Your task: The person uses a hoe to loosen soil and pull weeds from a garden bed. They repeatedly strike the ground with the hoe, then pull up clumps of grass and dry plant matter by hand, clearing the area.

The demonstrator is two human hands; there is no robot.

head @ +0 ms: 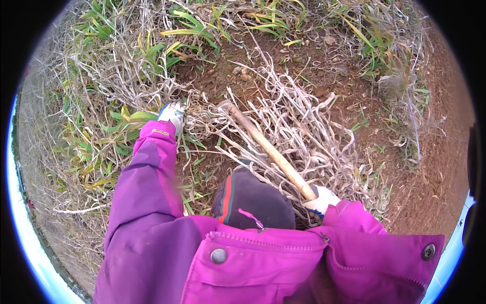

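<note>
My right hand, in a white and blue work glove, grips the lower end of a pale wooden tool handle. The handle slants up and left across a heap of cut dry stalks. A bit of metal shows at its far end; the rest of the tool's head is hidden among stalks. My left hand, gloved the same way, is closed around dry stalks just left of that end. Its fingers are partly covered by the stalks.
Dry stems and green strap-leaved plants stand along the left and top. Reddish bare soil shows behind the heap, and a dirt strip runs along the right. My dark-clothed knee is close below the heap.
</note>
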